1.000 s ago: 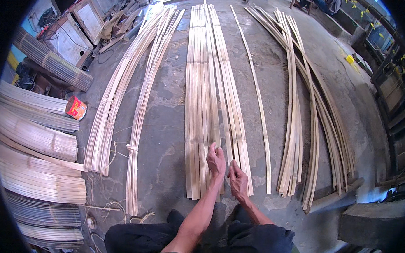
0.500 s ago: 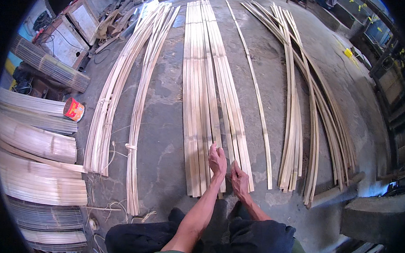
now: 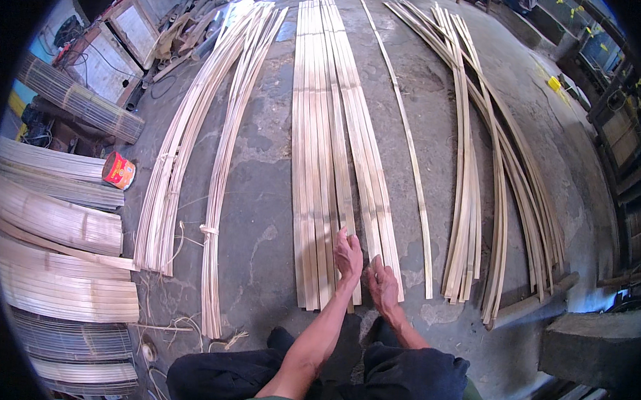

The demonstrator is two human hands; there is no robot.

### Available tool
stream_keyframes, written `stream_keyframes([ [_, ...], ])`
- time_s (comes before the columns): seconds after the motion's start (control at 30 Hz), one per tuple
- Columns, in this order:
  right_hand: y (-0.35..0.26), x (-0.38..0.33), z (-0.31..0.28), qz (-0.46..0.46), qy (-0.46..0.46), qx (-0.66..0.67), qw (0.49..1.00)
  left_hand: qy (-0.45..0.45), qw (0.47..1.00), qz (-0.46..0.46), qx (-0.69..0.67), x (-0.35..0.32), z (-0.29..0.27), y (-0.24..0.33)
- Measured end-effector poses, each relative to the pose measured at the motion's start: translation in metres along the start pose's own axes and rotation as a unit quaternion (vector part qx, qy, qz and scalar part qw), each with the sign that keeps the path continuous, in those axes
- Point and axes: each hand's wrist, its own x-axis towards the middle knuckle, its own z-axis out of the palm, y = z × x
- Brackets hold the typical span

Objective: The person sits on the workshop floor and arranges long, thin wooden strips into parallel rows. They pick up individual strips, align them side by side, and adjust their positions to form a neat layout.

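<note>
Long pale bamboo strips (image 3: 313, 164) lie side by side on the floor in front of me, with a narrow gap widening toward my end. My left hand (image 3: 348, 255) is closed at the right edge of the left group, fingers around a bamboo strip (image 3: 342, 179); its fingers are partly hidden. Just right of it, my right hand (image 3: 383, 285) rests over the near end of the right group (image 3: 370, 173), fingers stretched out. A single strip (image 3: 409, 147) lies apart to the right.
Tied bundles of strips (image 3: 168, 165) (image 3: 217, 195) lie to the left, and loose crossing strips (image 3: 464, 192) to the right. Slatted bamboo panels (image 3: 66, 289) and a red tin (image 3: 118, 171) line the left side. A concrete block (image 3: 593, 340) stands at the right.
My right hand has loosened from a pinch, and its fingers are now stretched out. The left hand has shifted slightly to the right. The strips lie nearly the same.
</note>
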Motion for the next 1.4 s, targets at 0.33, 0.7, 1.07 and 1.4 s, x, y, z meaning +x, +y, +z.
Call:
stream_keyframes([
  [0.33,-0.009,-0.006,0.01,0.022,0.04,0.061,0.997,0.029,0.999,0.043,0.001,-0.007,0.002,0.001],
  [0.7,-0.007,-0.004,0.0,0.014,0.004,-0.019,1.0,0.011,0.999,0.035,-0.035,-0.01,-0.002,0.002],
  [1.07,0.001,0.001,0.008,-0.035,-0.001,-0.141,0.989,-0.033,0.998,0.042,0.029,-0.013,-0.007,0.005],
  [1.4,0.003,-0.014,0.003,-0.024,-0.032,-0.023,0.999,-0.09,0.994,0.056,0.031,-0.013,0.008,-0.002],
])
